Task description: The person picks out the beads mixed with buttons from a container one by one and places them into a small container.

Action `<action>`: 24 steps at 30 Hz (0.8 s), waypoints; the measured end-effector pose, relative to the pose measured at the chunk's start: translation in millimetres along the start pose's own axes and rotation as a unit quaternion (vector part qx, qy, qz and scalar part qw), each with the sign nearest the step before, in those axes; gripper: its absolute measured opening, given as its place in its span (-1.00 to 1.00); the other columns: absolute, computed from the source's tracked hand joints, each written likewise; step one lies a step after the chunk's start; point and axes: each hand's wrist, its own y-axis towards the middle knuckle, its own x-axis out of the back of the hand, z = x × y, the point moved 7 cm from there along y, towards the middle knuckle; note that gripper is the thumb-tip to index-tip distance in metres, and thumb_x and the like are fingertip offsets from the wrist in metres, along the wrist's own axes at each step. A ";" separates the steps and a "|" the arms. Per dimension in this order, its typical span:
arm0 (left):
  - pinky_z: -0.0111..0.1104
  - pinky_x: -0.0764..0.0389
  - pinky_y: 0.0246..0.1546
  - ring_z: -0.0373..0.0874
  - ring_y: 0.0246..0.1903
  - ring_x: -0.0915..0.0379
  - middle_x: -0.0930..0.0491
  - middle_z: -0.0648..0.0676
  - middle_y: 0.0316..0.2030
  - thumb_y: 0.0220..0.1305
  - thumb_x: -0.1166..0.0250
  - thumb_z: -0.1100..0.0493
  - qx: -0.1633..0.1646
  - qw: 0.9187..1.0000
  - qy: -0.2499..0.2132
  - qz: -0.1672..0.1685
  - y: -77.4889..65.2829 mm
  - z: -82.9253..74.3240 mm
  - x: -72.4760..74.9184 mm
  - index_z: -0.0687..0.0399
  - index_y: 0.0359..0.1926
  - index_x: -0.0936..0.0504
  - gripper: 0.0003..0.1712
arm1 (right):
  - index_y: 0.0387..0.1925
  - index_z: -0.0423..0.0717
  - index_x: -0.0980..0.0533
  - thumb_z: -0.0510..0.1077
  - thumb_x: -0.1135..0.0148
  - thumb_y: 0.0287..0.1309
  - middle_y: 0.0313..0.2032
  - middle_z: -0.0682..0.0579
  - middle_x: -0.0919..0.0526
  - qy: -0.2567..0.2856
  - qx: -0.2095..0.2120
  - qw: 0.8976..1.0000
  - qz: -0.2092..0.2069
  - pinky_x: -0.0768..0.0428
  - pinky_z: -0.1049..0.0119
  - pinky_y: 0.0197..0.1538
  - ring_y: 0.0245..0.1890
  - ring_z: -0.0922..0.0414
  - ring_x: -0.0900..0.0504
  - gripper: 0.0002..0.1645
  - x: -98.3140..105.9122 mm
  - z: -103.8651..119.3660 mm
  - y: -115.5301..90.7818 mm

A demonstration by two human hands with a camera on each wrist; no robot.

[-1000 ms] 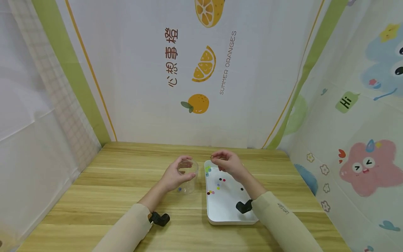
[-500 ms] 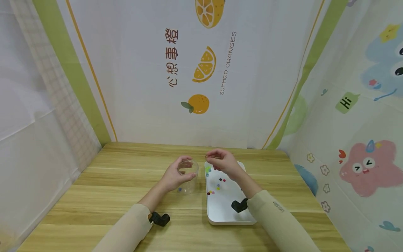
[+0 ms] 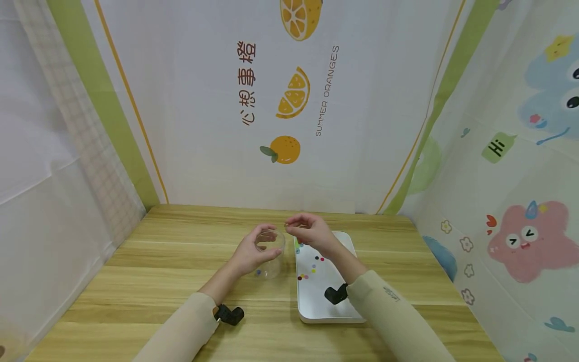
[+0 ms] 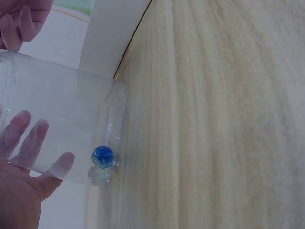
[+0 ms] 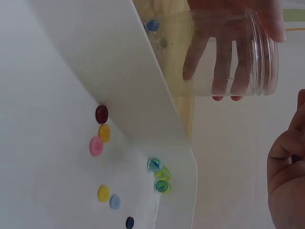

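My left hand (image 3: 248,254) holds a clear plastic jar (image 3: 273,265) upright on the table, fingers and thumb round its upper part. At the jar's bottom lie a blue marble (image 4: 102,156) and what looks like a clear marble (image 4: 98,176). Just right of the jar's mouth, my right hand (image 3: 314,234) pinches a tiny amber-looking thing (image 3: 286,225); its kind is too small to make out. Below that hand stands a white tray (image 3: 321,304). Blue and green marbles (image 5: 155,165) sit together in its far left corner, partly hidden in the head view.
Several loose buttons lie in the tray, among them a dark red button (image 5: 101,114), a pink button (image 5: 96,146) and a yellow button (image 5: 103,193). The wooden table (image 3: 181,281) ends at a printed curtain (image 3: 203,166) behind. Another curtain (image 3: 506,261) hangs at the right.
My right hand has moved left from over the tray toward the jar's mouth, still pinching the tiny thing. The left hand and jar have stayed in place.
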 end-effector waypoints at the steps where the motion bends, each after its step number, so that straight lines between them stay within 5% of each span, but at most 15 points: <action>1: 0.21 -0.59 0.39 0.28 0.45 -0.49 -0.50 0.40 0.45 0.41 -0.52 0.10 0.001 1.000 0.000 0.000 0.2 0.6 0.0 -0.01 0.52 -0.40 -0.24 | 0.15 -0.23 -0.66 -0.19 -0.42 0.45 -0.09 0.05 -0.78 0.000 0.000 1.000 0.001 -0.53 0.41 -0.36 -0.47 0.19 -0.48 -0.67 -1.4 0.4 0.7; 15: 0.20 -0.60 0.39 0.28 0.43 -0.51 -0.53 0.35 0.43 0.40 -0.51 0.13 0.000 1.000 -0.004 -0.004 -1.0 -0.7 1.0 0.01 0.51 -0.39 -0.25 | 0.12 -0.15 -0.69 -0.15 -0.45 0.43 -0.10 0.07 -0.75 -0.026 0.005 1.000 0.008 -0.59 0.38 -0.32 -0.42 0.20 -0.58 -0.70 -15.4 -0.3 8.6; 21: 0.21 -0.60 0.39 0.28 0.44 -0.50 -0.54 0.32 0.43 0.40 -0.52 0.12 0.000 1.000 -0.002 -0.003 -1.2 -1.1 1.3 0.01 0.50 -0.40 -0.25 | 0.09 -0.13 -0.70 -0.14 -0.44 0.43 -0.12 0.06 -0.75 -0.040 0.009 0.999 0.020 -0.61 0.35 -0.27 -0.34 -0.08 -0.63 -0.72 -22.1 5.1 7.8; 24: 0.21 -0.61 0.38 0.26 0.43 -0.51 -0.56 0.27 0.42 0.39 -0.52 0.11 -0.001 1.000 -0.001 -0.005 -0.6 -0.5 1.4 0.00 0.49 -0.42 -0.26 | 0.09 -0.16 -0.70 -0.15 -0.44 0.43 -0.13 0.07 -0.74 -0.044 0.013 0.999 0.024 -0.61 0.37 -0.28 -0.34 -0.04 -0.63 -0.71 -24.9 7.5 7.3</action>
